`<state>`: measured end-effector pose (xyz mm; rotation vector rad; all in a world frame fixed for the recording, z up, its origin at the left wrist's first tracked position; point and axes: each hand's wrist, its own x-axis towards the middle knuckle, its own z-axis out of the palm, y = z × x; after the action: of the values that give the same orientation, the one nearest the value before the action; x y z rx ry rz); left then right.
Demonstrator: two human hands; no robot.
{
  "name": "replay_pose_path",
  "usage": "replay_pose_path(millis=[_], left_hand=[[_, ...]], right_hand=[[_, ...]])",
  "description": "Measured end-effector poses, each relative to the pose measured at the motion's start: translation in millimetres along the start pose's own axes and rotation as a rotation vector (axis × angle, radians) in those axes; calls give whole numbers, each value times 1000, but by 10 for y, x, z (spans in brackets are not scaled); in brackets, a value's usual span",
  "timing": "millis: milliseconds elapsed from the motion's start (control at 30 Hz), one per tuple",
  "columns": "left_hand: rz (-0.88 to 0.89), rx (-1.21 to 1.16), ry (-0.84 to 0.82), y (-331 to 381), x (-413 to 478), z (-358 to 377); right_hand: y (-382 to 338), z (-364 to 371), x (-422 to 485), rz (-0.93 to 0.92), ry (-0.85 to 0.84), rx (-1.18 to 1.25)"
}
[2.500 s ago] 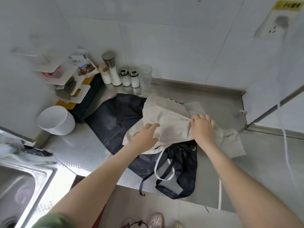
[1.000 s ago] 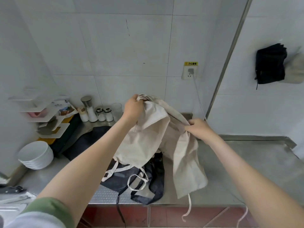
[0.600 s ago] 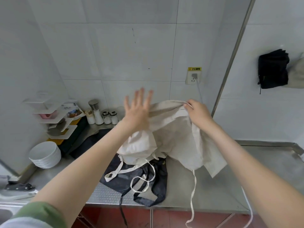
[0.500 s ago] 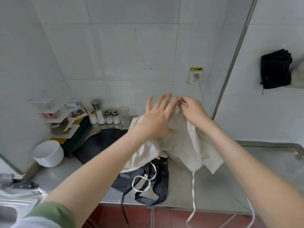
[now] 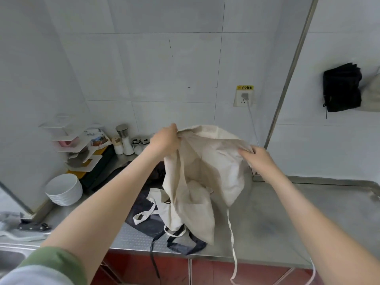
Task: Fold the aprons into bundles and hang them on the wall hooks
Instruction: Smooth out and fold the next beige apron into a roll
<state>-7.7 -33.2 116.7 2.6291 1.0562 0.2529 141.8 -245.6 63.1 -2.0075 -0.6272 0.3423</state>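
A cream apron (image 5: 205, 165) hangs in the air above the steel counter (image 5: 287, 219). My left hand (image 5: 164, 139) grips its top edge at the left and my right hand (image 5: 258, 160) pinches the top edge at the right. Its white ties (image 5: 232, 239) dangle over the counter's front edge. Under it a dark apron (image 5: 144, 202) lies spread on the counter, straps hanging off the front. On the right wall a folded black bundle (image 5: 341, 87) hangs beside a cream bundle (image 5: 372, 93) at the frame's edge.
Stacked white bowls (image 5: 63, 190) stand at the left by a tiered corner rack (image 5: 78, 149). Shakers and jars (image 5: 128, 141) line the back wall. A wall socket (image 5: 243, 98) with a cord sits above the counter. A knife (image 5: 34, 224) lies near the sink at far left.
The cream apron came up off the counter. My left hand let go, swept across the cloth, and now grips the top left edge; my right hand has shifted right, spreading the fabric.
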Motion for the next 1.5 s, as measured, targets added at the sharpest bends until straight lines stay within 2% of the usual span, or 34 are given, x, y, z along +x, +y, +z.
replay_pose_path(millis=[67,100,200,267,367,433,500,600,667,733,833,933,1000,1067,1167,1233,1333,1400,1500], left_hand=[[-4,219,62,-23,-91,33],[92,241,93,28,-155,53],[377,185,254,327,-302,113],[367,13,313,473,-340,103],[220,-634,145,539,-346,10],[163,-723,3,563,-324,6],[142,-802,-113,605,-342,36],[174,-1067,-252,756,-395,16],[230,-1064,-273,846,-402,2],[264,-1015,-261,919,-411,5],[277,-986,-292,936,-408,47],[164,-828,-433,846,-397,164],[118,-593,-556,814,-451,268],[84,-542,-661,812,-500,328],[34,-642,-605,823,-572,369],[-7,-709,-527,766,-578,390],[-44,-811,-502,613,-613,409],[-45,-823,-505,551,-648,356],[-46,-836,-504,465,-688,299]], right_hand=[[-203,-7,-3,-62,16,1],[-328,-6,-9,-99,7,-2],[-737,-27,-38,-212,-10,11],[-920,-55,-46,-276,13,79],[-1023,-128,-94,-319,-47,292],[-985,-184,-130,-355,-185,412],[-870,-201,-140,-338,-306,323],[-651,-160,-173,-194,-468,254],[-512,-125,-211,-99,-472,340],[-465,-82,-267,-63,-408,368],[-460,-48,-249,-29,-219,274],[-394,-126,-227,107,-44,314],[-340,-200,-239,144,-23,457],[-327,-212,-259,170,-17,522],[-275,-182,-258,147,-139,492],[-247,-180,-288,128,-336,427],[-153,-89,-409,188,-581,340],[-118,2,-484,204,-619,337],[-209,102,-601,181,-586,239]])
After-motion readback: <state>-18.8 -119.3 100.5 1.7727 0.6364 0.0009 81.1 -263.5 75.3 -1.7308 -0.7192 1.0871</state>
